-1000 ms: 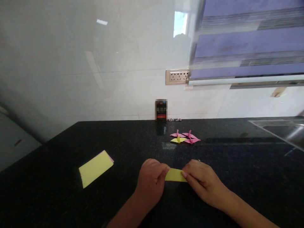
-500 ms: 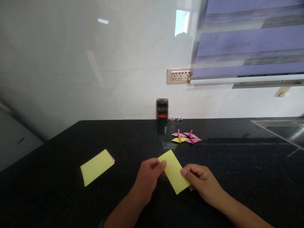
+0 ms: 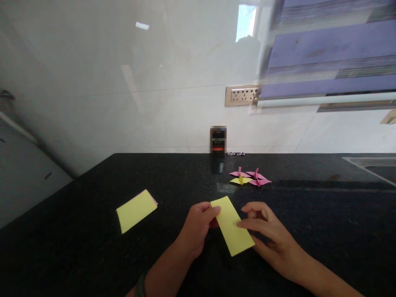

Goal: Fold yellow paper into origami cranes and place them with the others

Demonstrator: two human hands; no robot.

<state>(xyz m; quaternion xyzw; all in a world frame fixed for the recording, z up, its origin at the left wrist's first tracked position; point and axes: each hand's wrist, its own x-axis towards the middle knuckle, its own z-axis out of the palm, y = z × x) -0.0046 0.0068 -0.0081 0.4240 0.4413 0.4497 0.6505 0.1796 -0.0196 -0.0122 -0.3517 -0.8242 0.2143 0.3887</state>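
Note:
A folded yellow paper strip (image 3: 232, 226) is held above the black countertop (image 3: 309, 214), tilted with one end toward the wall. My left hand (image 3: 196, 229) pinches its far left edge between thumb and fingers. My right hand (image 3: 267, 235) touches the strip's right side with its thumb on top and fingers curled behind it.
A stack of yellow and pink paper (image 3: 136, 209) lies to the left. Three small folded paper cranes (image 3: 249, 178), pink and yellow, sit further back. A small dark box (image 3: 218, 140) stands against the wall below a socket strip (image 3: 243, 95). A sink edge (image 3: 371, 167) shows at far right.
The yellow strip was lifted from lying flat between both hands and turned on its long axis toward the wall. My right hand's fingers have loosened. The camera shifted slightly left.

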